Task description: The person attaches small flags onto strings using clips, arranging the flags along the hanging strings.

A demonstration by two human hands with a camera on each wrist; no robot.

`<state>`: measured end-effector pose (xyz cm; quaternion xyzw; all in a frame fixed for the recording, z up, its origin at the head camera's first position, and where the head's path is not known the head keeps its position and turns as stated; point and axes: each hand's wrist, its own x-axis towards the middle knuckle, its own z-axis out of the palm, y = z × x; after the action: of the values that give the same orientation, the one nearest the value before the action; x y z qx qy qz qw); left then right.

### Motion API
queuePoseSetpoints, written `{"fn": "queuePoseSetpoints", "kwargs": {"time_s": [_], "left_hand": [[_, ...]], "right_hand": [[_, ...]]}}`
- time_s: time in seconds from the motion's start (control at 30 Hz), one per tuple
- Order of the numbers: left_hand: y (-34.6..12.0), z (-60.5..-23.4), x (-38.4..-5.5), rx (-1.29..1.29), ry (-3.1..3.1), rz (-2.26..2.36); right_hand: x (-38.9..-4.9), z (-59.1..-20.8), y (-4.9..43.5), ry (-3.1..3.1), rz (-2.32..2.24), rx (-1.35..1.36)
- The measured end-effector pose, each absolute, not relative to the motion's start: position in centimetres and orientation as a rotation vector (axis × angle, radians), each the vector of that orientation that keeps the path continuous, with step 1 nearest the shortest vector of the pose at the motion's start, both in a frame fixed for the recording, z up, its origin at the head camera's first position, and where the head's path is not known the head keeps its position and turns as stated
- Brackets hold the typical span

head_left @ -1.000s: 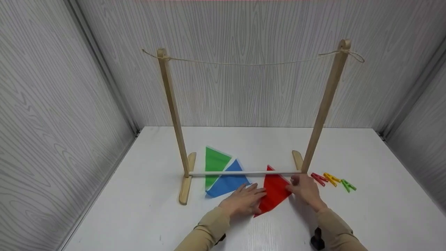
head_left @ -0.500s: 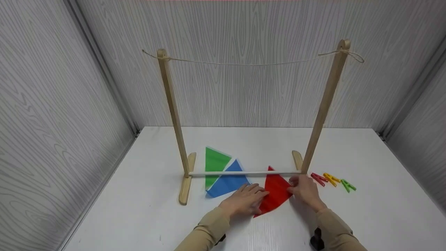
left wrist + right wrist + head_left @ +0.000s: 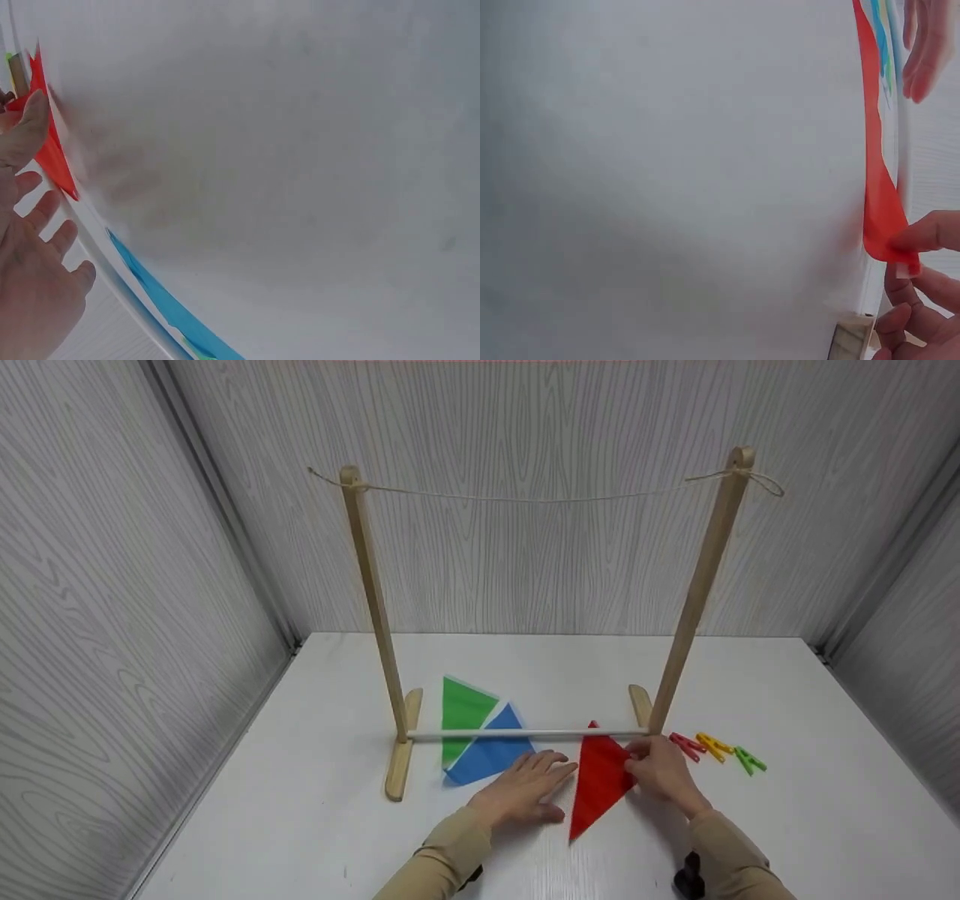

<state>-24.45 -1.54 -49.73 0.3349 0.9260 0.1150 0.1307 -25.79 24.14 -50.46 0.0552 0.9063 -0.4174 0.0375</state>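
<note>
A red triangular pennant (image 3: 602,780) lies partly under the white crossbar of a wooden stand. My right hand (image 3: 666,772) pinches its right edge between thumb and fingers; in the right wrist view the red cloth (image 3: 885,214) bends up at the thumb. My left hand (image 3: 523,789) is spread just left of the pennant, fingers relaxed and holding nothing. In the left wrist view the fingers of the left hand (image 3: 37,270) show apart. A blue pennant (image 3: 491,755) lies beyond the left fingertips, overlapping a green pennant (image 3: 463,706).
The wooden stand has a left post (image 3: 373,600) and a right post (image 3: 697,600), with a string (image 3: 517,499) tied between their tops. Right of the stand lie red (image 3: 688,746), yellow (image 3: 715,746) and green (image 3: 750,760) clothespins on the white table (image 3: 315,810).
The red pennant has shifted right and towards me in my right hand's pinch. My left fingers have come off it and now lie beside it.
</note>
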Motion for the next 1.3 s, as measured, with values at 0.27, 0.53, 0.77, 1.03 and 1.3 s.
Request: {"fn": "queuePoseSetpoints", "kwargs": {"time_s": [0.27, 0.53, 0.77, 1.03, 1.3], "left_hand": [[-1.9, -49.8, -25.1, 1.039, 2.78, 0.327], [-2.1, -49.7, -25.2, 0.9, 2.795, 0.651], [-2.3, -49.3, -25.3, 0.726, 2.663, 1.029], [-2.3, -49.0, -25.6, 0.575, 2.446, 1.373], [-1.8, -48.8, -25.7, 0.477, 2.319, 1.623]], "right_hand": [[-25.8, -49.6, 24.6, 2.902, -1.358, 0.118], [-25.9, -49.3, 24.6, 2.913, -1.473, 0.068], [-25.8, -49.4, 24.5, 2.826, -1.572, -0.053], [-25.9, -49.4, 24.2, 2.73, -1.663, -0.281], [-26.1, -49.7, 24.2, 2.71, -1.671, -0.509]]}}
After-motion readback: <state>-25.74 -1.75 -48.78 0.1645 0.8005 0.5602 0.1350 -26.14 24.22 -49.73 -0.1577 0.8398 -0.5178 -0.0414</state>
